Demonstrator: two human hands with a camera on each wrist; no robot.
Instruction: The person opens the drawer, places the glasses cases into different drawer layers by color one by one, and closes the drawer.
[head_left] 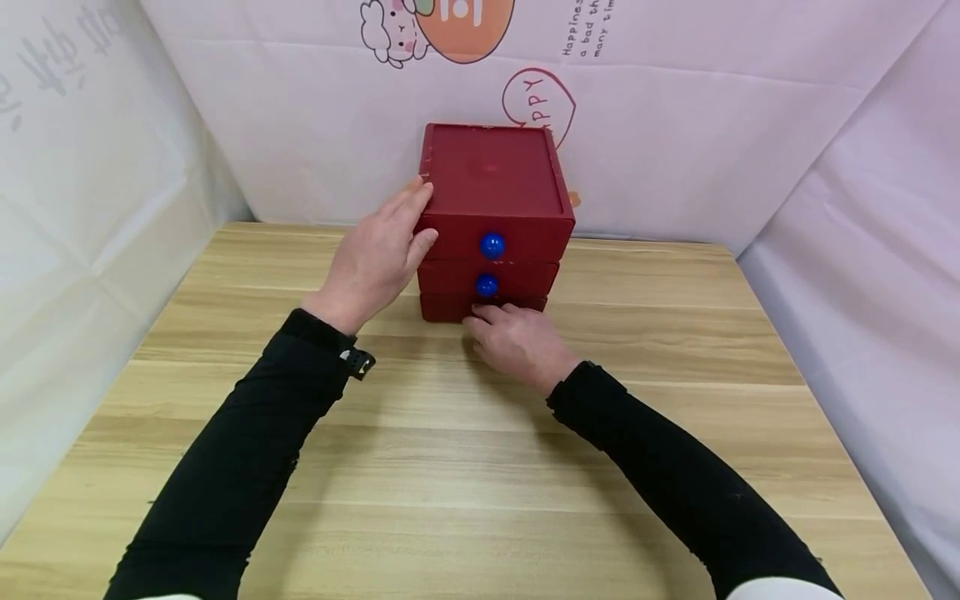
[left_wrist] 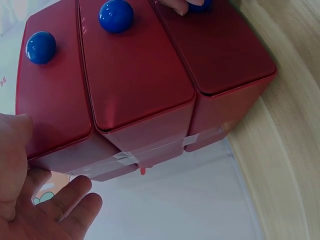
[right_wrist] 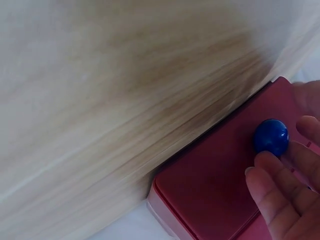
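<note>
A dark red box of three stacked drawers stands at the back of the table, each drawer front bearing a round blue knob. My left hand rests against the box's upper left side with its fingers straight, the thumb by the top drawer's front edge. Low at the front, my right hand has its fingers around the bottom drawer's blue knob. The top knob and the middle knob are untouched. All three drawers appear closed in the left wrist view.
The box stands on a wood-grain table. Behind it hangs a white cloth printed with cartoons and lettering, and more white cloth borders both sides. Clear tape runs along the box's side.
</note>
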